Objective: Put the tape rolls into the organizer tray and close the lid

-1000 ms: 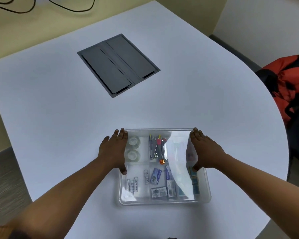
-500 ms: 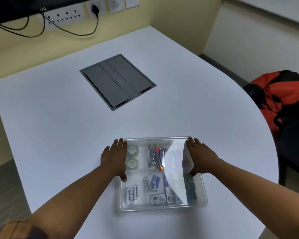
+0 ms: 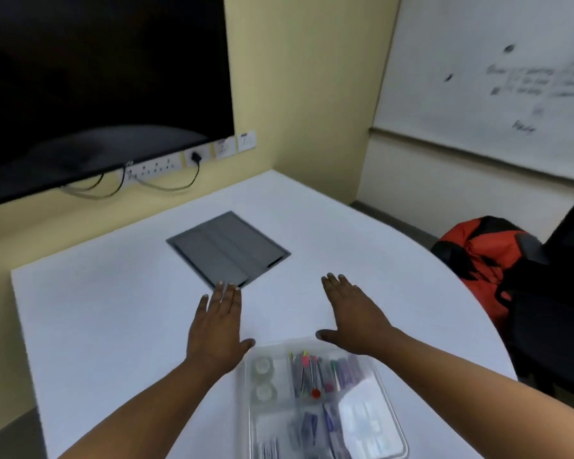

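The clear plastic organizer tray (image 3: 395, 435) lies on the white table at the bottom of the view, its transparent lid lying flat over it. Two clear tape rolls (image 3: 263, 379) sit one behind the other in its left far compartment, beside pens, clips and batteries. My left hand (image 3: 217, 329) hovers flat, palm down, above the table just beyond the tray's left far corner. My right hand (image 3: 352, 313) is spread palm down past the tray's far edge. Neither hand holds anything or touches the tray.
A grey cable-access hatch (image 3: 227, 248) is set into the table (image 3: 113, 309) beyond my hands. A black screen (image 3: 96, 87) and wall sockets (image 3: 166, 165) are on the far wall. An orange and black bag (image 3: 481, 256) rests on a dark chair at right. A whiteboard (image 3: 494, 77) hangs at upper right.
Both hands have lifted off the tray's lid edges and moved forward over the table. The view has tilted up, so the tray sits lower in the frame.
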